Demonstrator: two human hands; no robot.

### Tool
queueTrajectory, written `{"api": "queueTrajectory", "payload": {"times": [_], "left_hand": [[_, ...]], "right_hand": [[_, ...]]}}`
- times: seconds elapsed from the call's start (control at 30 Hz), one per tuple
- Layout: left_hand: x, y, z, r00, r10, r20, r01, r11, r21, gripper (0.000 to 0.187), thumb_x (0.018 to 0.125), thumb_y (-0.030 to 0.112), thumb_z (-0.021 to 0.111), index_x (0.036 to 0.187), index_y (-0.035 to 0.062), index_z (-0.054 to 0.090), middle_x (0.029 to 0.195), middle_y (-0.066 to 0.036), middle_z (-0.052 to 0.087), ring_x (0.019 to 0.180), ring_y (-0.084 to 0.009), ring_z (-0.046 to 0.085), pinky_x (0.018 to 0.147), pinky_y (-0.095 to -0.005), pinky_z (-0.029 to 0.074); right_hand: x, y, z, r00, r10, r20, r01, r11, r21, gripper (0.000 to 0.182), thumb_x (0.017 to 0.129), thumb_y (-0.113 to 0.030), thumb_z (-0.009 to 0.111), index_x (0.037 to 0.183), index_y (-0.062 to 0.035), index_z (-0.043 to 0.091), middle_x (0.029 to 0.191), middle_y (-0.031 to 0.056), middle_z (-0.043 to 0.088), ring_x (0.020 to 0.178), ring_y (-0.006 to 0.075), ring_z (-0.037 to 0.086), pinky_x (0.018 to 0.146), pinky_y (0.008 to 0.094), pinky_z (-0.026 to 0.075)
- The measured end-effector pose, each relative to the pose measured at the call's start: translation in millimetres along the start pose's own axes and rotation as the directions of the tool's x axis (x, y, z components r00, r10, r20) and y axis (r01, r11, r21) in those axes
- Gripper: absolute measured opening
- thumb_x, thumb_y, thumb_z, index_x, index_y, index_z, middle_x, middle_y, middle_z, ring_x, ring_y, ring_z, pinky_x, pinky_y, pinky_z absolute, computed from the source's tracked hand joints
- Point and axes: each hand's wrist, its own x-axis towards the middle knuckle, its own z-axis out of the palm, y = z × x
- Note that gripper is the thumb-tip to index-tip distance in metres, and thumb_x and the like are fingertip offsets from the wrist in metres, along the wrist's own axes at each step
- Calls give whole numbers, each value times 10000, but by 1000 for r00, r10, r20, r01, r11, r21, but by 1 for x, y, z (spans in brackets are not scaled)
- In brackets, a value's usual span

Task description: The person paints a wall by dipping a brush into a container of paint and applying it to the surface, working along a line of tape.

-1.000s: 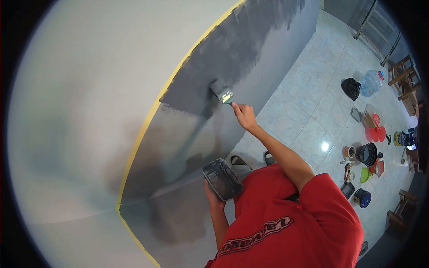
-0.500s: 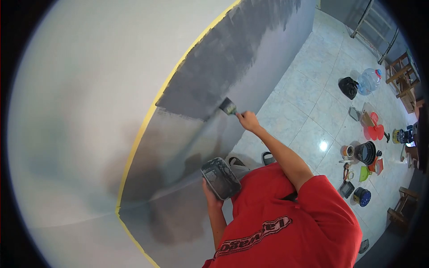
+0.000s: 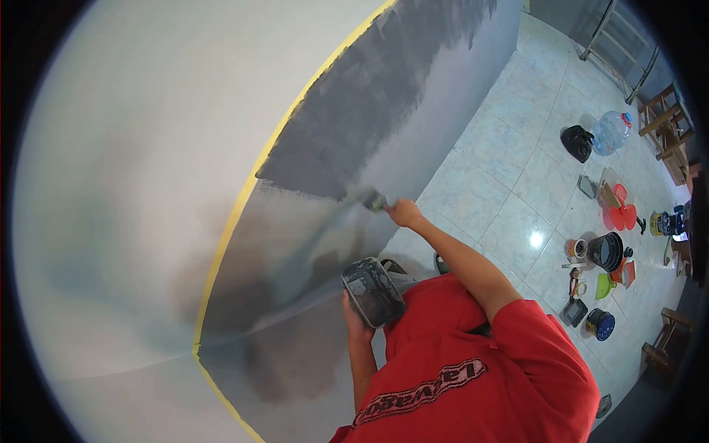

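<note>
My right hand (image 3: 405, 213) is closed around the handle of a paintbrush (image 3: 375, 200), whose bristles are blurred against the wall. They are at the lower edge of a dark grey painted patch (image 3: 332, 122). Paler grey wall (image 3: 295, 221) shows below and beside that patch. My left hand (image 3: 356, 319) grips a dark rectangular paint tray (image 3: 382, 304) from its side, close to my red shirt. The tray is tilted, with grey paint smeared inside; some fingers are hidden behind it. Yellow masking tape (image 3: 245, 196) separates the grey area from the white upper wall.
On the tiled floor (image 3: 509, 214) at right stand a black bucket (image 3: 605, 252), a blue-lidded can (image 3: 600, 325), a clear water jug (image 3: 611, 133), a black bag (image 3: 576, 143) and red containers (image 3: 619, 216). A ladder (image 3: 620, 44) and wooden stools (image 3: 667, 125) are farther off.
The brush and my right hand have moved slightly down in view, and the bristles now point more to the left. The tray in my left hand has shifted a little to the right.
</note>
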Motion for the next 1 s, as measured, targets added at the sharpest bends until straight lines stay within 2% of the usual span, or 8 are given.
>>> {"api": "queueTrajectory", "payload": {"times": [0.13, 0.17, 0.23, 0.33, 0.57, 0.63, 0.87, 1.0], "left_hand": [[5, 1, -11, 999, -7, -47, 5, 999, -40, 633, 1027, 562, 320, 1419, 93, 484, 1393, -108, 553, 1284, -293, 530, 1069, -432, 441], [9, 3, -20, 997, 18, -71, -20, 999, -33, 638, 1022, 565, 320, 1423, 95, 481, 1398, -110, 549, 1290, -295, 525, 1075, -434, 435], [10, -8, -53, 991, 54, -120, -57, 998, -28, 648, 1013, 570, 321, 1432, 100, 475, 1408, -112, 542, 1302, -297, 516, 1087, -438, 425], [10, -37, -126, 989, 133, -70, -141, 981, -134, 642, 977, 569, 370, 1415, 116, 492, 1398, -91, 557, 1263, -301, 548, 1070, -475, 437], [-57, -123, -243, 966, 93, -240, -173, 926, -337, 688, 838, 696, 517, 1354, 244, 570, 1333, -33, 614, 1213, -312, 583, 1005, -556, 463], [-70, -136, -246, 939, 143, -311, -254, 901, -352, 688, 830, 693, 526, 1349, 245, 575, 1326, -38, 618, 1203, -323, 587, 987, -562, 473], [-78, -155, -246, 794, 320, -517, -521, 796, -309, 687, 801, 682, 556, 1332, 247, 594, 1298, -57, 631, 1167, -364, 603, 923, -582, 506], [-63, -129, -198, 869, 373, -325, -483, 782, -395, 697, 806, 709, 542, 1349, 274, 581, 1313, -48, 631, 1185, -331, 601, 951, -558, 496]], "right_hand": [[-40, 151, 47, 971, 208, 116, -189, 970, -152, 582, 900, -516, 592, 915, 52, 715, 946, 268, 713, 933, 391, 705, 815, 480, 556], [-29, 212, 64, 951, 129, 281, -27, 940, -341, 513, 872, -444, 615, 952, 54, 708, 971, 263, 714, 934, 394, 706, 792, 477, 564], [-50, 224, 22, 838, 518, 172, -515, 854, -67, 433, 825, -370, 642, 924, 46, 714, 946, 261, 717, 908, 397, 711, 761, 477, 569], [-84, 239, -16, 905, 419, -70, -425, 898, -116, 406, 807, -356, 652, 874, 37, 728, 904, 261, 718, 881, 403, 712, 751, 476, 568], [-177, 361, 4, 786, 616, -43, -617, 787, -13, 521, 862, -465, 650, 926, 48, 718, 844, 247, 715, 730, 392, 717, 635, 477, 581], [-215, 335, -11, 649, 759, 42, -760, 646, 67, 570, 863, -480, 645, 941, 83, 689, 858, 247, 715, 753, 383, 723, 658, 470, 586], [-263, 376, 41, 663, 725, 188, -724, 684, -85, 529, 862, -540, 574, 824, -53, 778, 884, 188, 744, 906, 311, 721, 850, 418, 548], [-243, 302, -6, 686, 645, 338, -706, 702, 93, 561, 917, -544, 533, 827, -42, 767, 670, 119, 650, 587, 251, 658, 577, 400, 554]]}}
